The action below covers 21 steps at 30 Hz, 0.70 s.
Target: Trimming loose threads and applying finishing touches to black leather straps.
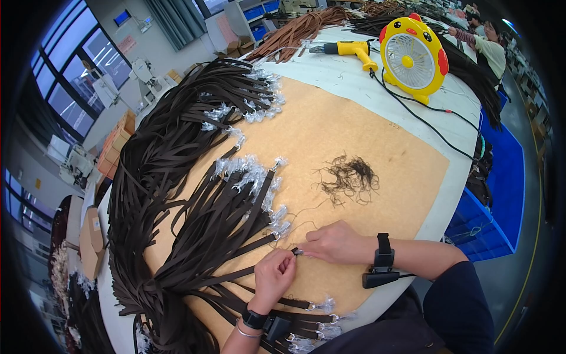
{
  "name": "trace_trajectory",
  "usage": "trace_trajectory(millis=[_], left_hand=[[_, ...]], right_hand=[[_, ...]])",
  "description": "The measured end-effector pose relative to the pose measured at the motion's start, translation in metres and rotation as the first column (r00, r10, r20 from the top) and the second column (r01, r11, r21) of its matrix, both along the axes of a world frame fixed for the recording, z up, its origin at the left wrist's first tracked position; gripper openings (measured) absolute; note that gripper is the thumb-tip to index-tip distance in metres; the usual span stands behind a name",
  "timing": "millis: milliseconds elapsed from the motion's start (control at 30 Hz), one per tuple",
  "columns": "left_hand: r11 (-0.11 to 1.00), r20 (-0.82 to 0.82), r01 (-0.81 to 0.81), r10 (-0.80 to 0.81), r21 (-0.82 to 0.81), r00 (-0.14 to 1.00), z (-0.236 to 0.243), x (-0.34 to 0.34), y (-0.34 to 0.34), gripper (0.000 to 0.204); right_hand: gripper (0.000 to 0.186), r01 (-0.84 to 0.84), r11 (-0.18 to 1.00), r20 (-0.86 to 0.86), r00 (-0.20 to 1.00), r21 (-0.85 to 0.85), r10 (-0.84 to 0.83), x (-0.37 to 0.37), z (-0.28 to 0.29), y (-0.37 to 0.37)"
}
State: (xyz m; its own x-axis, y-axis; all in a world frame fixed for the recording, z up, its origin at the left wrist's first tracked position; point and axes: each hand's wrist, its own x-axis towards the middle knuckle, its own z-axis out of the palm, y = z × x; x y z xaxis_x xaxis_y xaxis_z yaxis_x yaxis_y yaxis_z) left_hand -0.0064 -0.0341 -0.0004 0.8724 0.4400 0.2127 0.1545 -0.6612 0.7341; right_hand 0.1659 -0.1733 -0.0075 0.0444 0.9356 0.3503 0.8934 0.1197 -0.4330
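My left hand (275, 276) is closed around a dark brown strap (239, 275), close to its tip. At that tip a small shiny piece shows between my two hands. My right hand (336, 243) pinches right beside it; what its fingertips hold is too small to make out. Many more dark straps (206, 230) fan out to the left, gathered together at their lower end. Their metal clasps are wrapped in clear plastic (250, 171). Several finished ends (321, 305) lie below my hands. Past my right hand is a tangle of dark loose threads (351, 177).
A tan board (407, 165) covers much of the white table. A large heap of straps (147, 153) fills its left side. At the back are a yellow heat gun (345, 50), a yellow chick-shaped fan (407, 62) with cables, and brown straps (295, 32). Blue bins (489, 218) stand right.
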Motion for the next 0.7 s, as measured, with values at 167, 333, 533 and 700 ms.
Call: trace_trajectory(millis=[167,333,533,700], left_hand=[[0.992,-0.032,-0.079,0.076,-0.102,0.997,0.0025,-0.0031,-0.0016,0.004],[0.97,-0.064,-0.137,0.127,-0.199,0.99,-0.0008,-0.0051,0.0014,0.006],[0.966,-0.04,-0.127,0.121,-0.227,0.992,-0.0039,-0.0072,0.0016,0.006],[0.972,-0.037,-0.122,0.117,-0.2,0.992,-0.0034,-0.0065,0.0004,0.005]], right_hand=[[0.019,0.049,0.994,-0.078,0.996,0.096,-0.042,0.001,-0.0091,0.0012],[0.02,0.028,0.995,0.009,1.0,0.097,-0.029,0.0004,-0.0033,0.0009],[0.021,0.006,0.993,0.086,0.996,0.119,-0.016,-0.0017,-0.0017,0.0054],[0.02,-0.001,0.995,0.102,0.995,0.1,-0.01,-0.0019,-0.0004,0.0048]])
